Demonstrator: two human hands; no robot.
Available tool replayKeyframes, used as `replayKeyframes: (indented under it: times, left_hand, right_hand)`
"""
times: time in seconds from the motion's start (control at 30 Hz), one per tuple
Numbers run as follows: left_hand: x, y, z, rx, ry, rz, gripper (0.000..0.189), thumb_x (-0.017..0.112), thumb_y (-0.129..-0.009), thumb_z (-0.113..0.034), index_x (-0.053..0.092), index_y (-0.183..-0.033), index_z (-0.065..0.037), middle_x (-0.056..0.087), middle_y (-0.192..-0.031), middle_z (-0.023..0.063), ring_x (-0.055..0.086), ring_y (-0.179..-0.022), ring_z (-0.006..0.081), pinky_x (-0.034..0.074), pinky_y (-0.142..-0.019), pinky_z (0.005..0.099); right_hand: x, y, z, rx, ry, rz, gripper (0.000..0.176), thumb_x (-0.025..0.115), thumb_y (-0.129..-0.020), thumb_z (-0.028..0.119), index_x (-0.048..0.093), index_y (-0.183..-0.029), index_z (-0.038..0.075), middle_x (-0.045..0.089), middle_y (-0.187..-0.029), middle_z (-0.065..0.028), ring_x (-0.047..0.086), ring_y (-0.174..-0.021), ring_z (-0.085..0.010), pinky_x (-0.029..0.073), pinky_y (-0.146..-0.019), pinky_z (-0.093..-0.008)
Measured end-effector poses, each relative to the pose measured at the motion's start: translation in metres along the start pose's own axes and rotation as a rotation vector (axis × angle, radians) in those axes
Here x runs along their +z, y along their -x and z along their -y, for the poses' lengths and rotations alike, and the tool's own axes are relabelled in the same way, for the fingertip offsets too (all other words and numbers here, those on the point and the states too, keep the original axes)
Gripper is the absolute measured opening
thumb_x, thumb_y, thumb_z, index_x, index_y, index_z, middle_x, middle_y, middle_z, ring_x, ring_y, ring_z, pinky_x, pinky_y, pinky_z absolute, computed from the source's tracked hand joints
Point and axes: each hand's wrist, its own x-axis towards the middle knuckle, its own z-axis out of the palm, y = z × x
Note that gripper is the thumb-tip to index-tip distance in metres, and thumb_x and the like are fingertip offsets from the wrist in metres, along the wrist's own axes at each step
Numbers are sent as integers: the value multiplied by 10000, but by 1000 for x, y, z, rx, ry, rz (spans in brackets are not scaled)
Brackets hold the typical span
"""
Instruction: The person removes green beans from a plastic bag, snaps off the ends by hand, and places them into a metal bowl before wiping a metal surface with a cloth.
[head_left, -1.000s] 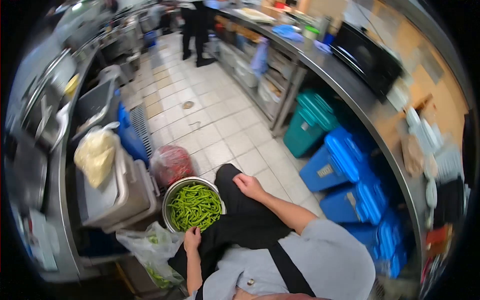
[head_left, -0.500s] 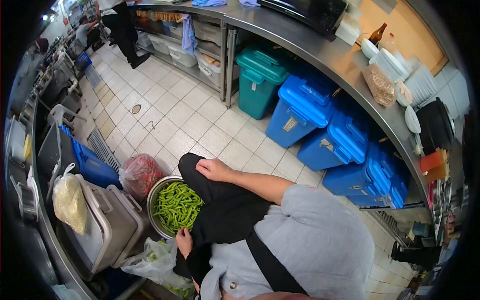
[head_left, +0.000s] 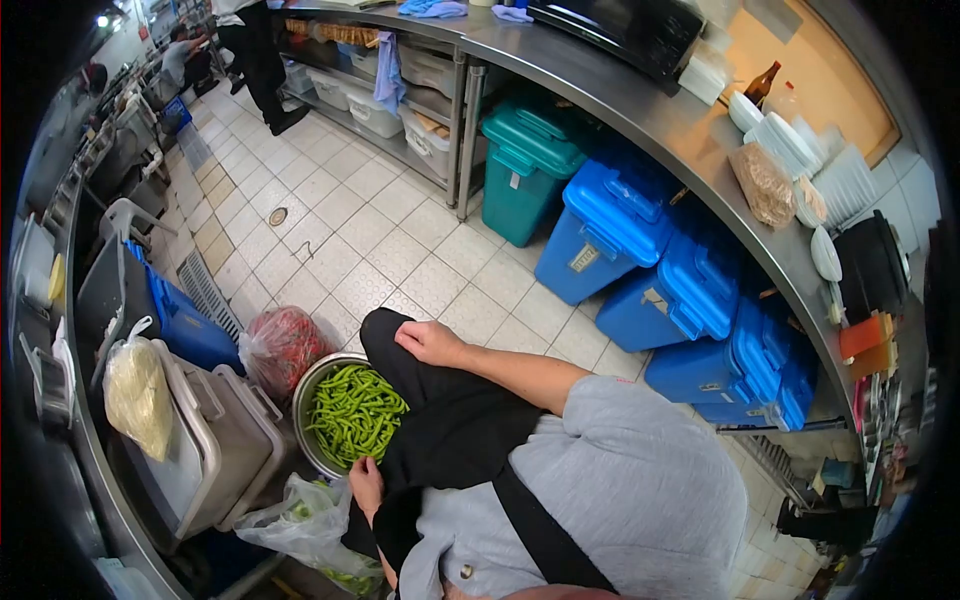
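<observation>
My right hand (head_left: 432, 343) rests on the raised knee in black cloth, its fingers curled together and nothing visible in it. My left hand (head_left: 367, 482) is at the near edge of a round metal bowl (head_left: 301, 420), fingers bent inward; what they hold, if anything, is too small to name. Long green peppers (head_left: 355, 415) fill much of the bowl. Beside the bowl's far side lies a clear bag of red peppers (head_left: 283, 350). Below it, close to my left hand, is an open clear plastic bag (head_left: 300, 525) with some green things inside.
Pale bins (head_left: 225, 440) stand left of the bowl, with a tied yellowish bag (head_left: 138, 395) on top. Blue lidded bins (head_left: 610, 235) and a green bin (head_left: 530, 165) sit under the steel counter (head_left: 640, 110). A person (head_left: 255, 60) in black trousers stands at the upper left.
The view has shifted slightly, so the background sits a little lower and farther right. Both hands are in nearly the same places.
</observation>
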Motion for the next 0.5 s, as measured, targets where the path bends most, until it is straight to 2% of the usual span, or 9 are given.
replayKeyframes:
  times: [0.03,0.27,0.4,0.47,0.5]
  left_hand:
    - [0,0,0,9,-11,-6,346,591,-950,-218,662,-1086,92,713,-954,239,699,-897,325,522,-799,376]
    - [-5,2,-11,-27,9,31,349,596,-941,-235,668,-1072,81,713,-963,234,696,-912,339,521,-804,390]
    - [-9,12,-20,-68,-52,-78,354,598,-932,-279,682,-1071,37,713,-966,223,689,-928,361,522,-814,416]
    - [-4,4,-5,-91,-59,-80,358,603,-918,-323,696,-1072,-13,714,-980,208,682,-942,373,521,-833,433]
    - [-14,11,-25,-140,-40,-52,364,606,-908,-345,703,-1077,-37,710,-1020,202,675,-978,373,519,-859,437]
  right_hand:
    - [0,0,0,-7,-19,-10,225,581,-943,291,653,-920,79,676,-835,-181,654,-789,-396,514,-667,-471]
    - [-2,0,3,-7,-8,-2,214,586,-940,277,656,-926,75,678,-838,-178,657,-788,-392,520,-671,-460]
    - [-4,-2,-1,-24,-67,47,220,592,-953,250,680,-987,52,699,-923,-179,684,-862,-346,535,-737,-410]
    - [-7,-6,0,-30,-66,94,209,589,-973,208,680,-1025,28,709,-933,-152,699,-881,-285,538,-781,-361]
    - [-10,-7,4,-23,-74,120,212,584,-972,215,679,-1018,30,708,-925,-155,697,-876,-294,537,-775,-367]
